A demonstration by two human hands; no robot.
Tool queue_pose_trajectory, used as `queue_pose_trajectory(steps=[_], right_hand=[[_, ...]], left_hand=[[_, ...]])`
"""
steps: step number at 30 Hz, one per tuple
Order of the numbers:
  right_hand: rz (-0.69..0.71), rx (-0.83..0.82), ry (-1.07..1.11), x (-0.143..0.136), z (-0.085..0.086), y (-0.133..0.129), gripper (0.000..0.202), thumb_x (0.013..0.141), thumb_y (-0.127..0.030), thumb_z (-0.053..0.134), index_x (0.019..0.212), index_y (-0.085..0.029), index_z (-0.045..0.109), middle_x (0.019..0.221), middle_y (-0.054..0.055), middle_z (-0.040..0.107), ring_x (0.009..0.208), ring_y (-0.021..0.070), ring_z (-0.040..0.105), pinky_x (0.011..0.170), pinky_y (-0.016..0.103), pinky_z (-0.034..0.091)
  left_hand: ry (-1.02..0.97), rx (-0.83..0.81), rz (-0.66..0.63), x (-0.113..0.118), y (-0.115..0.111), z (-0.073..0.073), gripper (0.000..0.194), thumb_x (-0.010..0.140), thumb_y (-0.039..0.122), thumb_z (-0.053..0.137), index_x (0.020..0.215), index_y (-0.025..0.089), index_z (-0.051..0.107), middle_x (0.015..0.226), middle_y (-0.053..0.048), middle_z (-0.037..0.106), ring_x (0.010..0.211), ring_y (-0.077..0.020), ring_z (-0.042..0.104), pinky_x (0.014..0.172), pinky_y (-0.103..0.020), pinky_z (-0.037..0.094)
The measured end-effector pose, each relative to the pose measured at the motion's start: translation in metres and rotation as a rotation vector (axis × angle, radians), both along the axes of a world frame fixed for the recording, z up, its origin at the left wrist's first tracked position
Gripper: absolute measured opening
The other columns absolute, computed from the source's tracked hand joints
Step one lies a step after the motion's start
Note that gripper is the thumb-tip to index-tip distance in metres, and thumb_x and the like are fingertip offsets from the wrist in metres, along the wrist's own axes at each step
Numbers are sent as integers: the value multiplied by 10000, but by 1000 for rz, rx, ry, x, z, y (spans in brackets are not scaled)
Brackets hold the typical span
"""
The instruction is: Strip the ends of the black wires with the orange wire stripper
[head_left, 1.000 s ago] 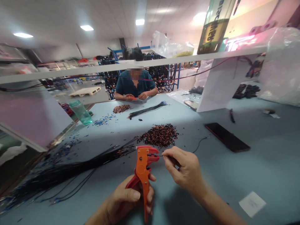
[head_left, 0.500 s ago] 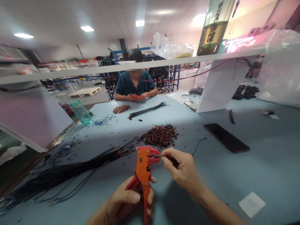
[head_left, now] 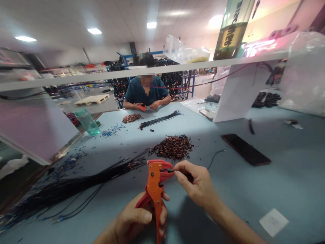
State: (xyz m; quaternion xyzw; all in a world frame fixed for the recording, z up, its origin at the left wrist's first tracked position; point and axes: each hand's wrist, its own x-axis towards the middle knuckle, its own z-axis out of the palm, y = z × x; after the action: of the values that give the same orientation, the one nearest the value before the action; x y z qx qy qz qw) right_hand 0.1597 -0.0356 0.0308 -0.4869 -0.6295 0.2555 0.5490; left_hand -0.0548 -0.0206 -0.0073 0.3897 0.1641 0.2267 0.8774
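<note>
An orange and red wire stripper stands upright with my left hand wrapped round its handles. At the tool's jaws, my right hand pinches a thin black wire whose end lies between them. The wire shows again beyond my right hand, its blue-tipped end on the table. Behind the tool lies a pile of black and copper-coloured scraps. A long bundle of black wires stretches to the lower left.
A black phone and a white paper square lie on the right. Across the table sits a person with an orange tool, behind a short wire bundle. A green cup stands at the left.
The wire stripper has shifted very slightly, with my hands nearly still. Across the table, the person's hands have moved apart and the orange tool has moved left.
</note>
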Motion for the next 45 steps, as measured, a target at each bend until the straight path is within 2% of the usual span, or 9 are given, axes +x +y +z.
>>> queue_pose_trajectory(steps=[7,15,20,33,45], right_hand=[[17,6,1,-1,0,-2,148,865,-217,503,744,-170,576,553,-67,397,480,92,351,456,212,291],[21,20,-57,1,0,-1,144,869,-197,488,741,-191,555,545,-71,389,476,96,348,461,218,292],[85,11,-103,6,3,-1,156,893,-202,475,758,-190,552,563,-67,409,494,97,371,489,220,309],[78,4,-133,7,2,0,168,887,-209,469,738,-190,545,548,-74,395,482,94,362,481,213,302],[60,-1,-135,6,-1,-1,179,894,-202,459,739,-192,549,548,-76,376,475,93,351,473,216,293]], left_hand=[[13,19,4,2,-1,2,496,693,268,733,1152,122,615,800,-70,673,672,-193,653,696,-381,528],[132,2,33,5,-3,11,368,665,289,785,954,109,645,746,-60,650,626,-169,634,655,-343,523],[151,14,52,5,-4,7,293,699,306,767,850,124,595,649,-26,607,508,-139,594,523,-277,502],[260,89,57,9,-6,12,408,677,449,789,722,159,505,550,14,536,413,-92,515,426,-208,434],[312,127,121,12,-10,3,454,677,509,784,734,183,473,473,45,506,339,-75,448,358,-188,382]])
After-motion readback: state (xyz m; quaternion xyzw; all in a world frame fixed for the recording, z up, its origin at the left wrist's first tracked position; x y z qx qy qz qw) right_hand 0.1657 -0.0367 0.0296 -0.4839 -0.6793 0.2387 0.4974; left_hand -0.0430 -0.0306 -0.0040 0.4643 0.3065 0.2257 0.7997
